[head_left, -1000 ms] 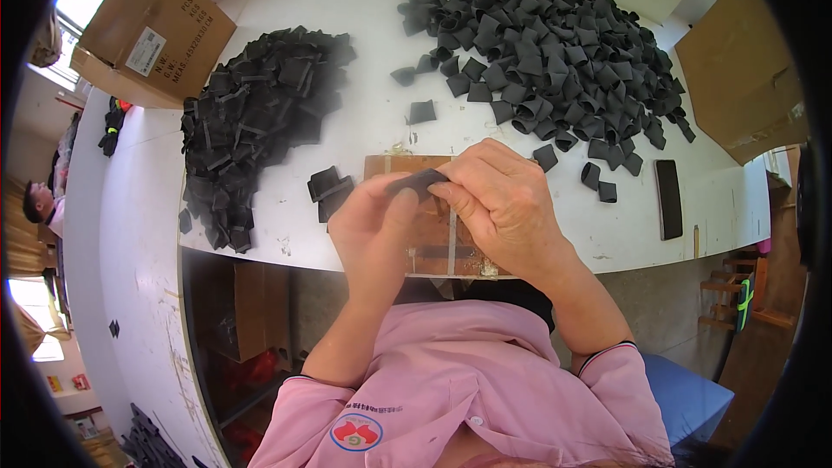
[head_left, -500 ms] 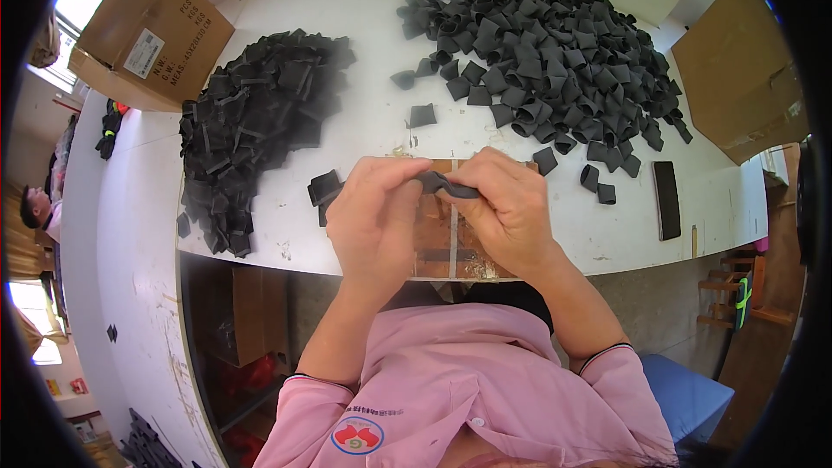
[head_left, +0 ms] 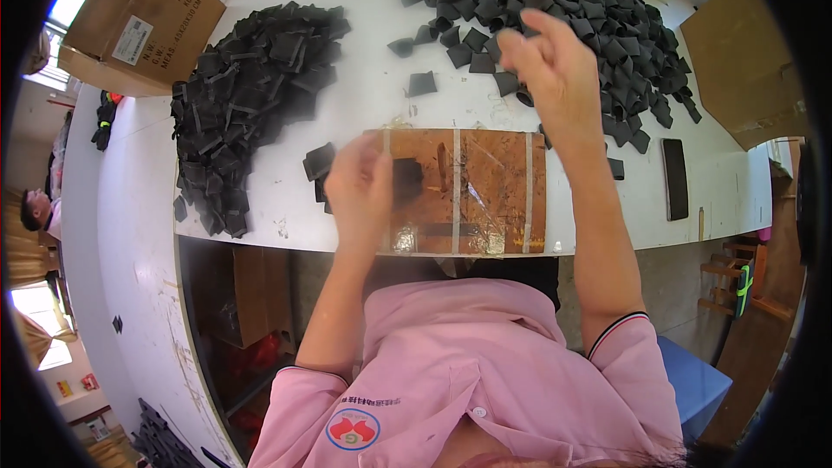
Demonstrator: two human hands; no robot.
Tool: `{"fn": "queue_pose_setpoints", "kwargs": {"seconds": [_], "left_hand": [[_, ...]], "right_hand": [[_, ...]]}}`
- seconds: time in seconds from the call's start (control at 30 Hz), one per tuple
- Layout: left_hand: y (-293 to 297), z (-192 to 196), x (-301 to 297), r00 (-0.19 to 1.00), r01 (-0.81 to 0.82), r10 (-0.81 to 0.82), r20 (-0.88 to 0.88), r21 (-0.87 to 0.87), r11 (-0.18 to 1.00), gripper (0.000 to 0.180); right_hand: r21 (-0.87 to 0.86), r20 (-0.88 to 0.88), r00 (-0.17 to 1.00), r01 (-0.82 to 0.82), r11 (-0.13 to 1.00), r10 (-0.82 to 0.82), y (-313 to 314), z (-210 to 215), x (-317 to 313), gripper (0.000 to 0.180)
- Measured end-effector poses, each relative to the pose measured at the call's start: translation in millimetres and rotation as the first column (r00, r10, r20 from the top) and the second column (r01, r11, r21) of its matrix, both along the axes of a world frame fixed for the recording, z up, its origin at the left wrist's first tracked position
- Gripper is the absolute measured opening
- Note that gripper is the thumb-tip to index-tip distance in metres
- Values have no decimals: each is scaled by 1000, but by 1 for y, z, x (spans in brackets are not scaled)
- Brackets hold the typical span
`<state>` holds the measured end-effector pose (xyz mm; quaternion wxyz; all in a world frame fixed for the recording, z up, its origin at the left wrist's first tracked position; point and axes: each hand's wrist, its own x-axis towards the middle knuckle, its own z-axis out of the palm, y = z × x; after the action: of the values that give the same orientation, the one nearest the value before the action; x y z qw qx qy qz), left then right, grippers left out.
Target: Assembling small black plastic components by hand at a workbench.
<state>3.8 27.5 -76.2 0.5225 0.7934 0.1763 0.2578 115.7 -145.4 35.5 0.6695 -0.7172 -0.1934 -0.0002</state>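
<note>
The white surface point(head_left: 364, 104) carries two heaps of black pieces; the right hand point(head_left: 555, 69) hangs released over the far heap point(head_left: 555, 9); the left hand point(head_left: 360, 191) grips one black piece point(head_left: 406, 180) on the taped board point(head_left: 485, 182); a loose pinch could likely skew it.

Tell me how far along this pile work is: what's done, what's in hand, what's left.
Done, by the look of it: a heap of folded black pieces lies at the left of the white table. In hand: the left hand holds one black piece over the taped brown board, while the right hand reaches toward the loose pile. Left: that larger pile, seemingly most of the stock.
</note>
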Motion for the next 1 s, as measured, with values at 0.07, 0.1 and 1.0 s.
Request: {"fn": "queue_pose_setpoints", "kwargs": {"seconds": [0.07, 0.1, 1.0], "left_hand": [[-3, -15, 1, 950, 21, 76, -303, 306, 952, 21], [-3, -23, 1, 932, 36, 92, -350, 341, 939, 18], [-31, 33, -47, 918, 186, -396, 34, -918, 352, 13]], "right_hand": [[-105, 35, 997, 77, 992, -74, 2, -31, -9, 20], [-71, -68, 998, -9, 997, 4, 0, -40, -32, 20], [542, -730, 390, -171, 823, 562, -20, -89, -87, 17]]}}
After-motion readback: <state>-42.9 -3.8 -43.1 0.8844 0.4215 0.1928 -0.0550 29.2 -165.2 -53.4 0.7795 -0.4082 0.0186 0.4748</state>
